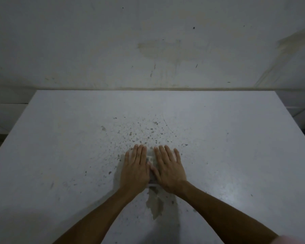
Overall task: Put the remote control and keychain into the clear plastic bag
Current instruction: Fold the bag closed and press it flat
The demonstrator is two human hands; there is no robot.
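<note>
Both hands lie flat, palms down and fingers spread, side by side on the white table (60, 138): left hand (135, 170), right hand (169, 171). They press on the clear plastic bag (151, 160), which shows only in the gap between them, gripping nothing. A pale object is dimly visible inside the bag, too blurred to identify, and no writing is legible.

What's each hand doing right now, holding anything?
Left hand: open, flat, palm down on the clear plastic bag, gripping nothing.
Right hand: open, flat, palm down on the same bag, gripping nothing.

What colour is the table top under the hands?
White table with dark speckles, seen in the head view.
</note>
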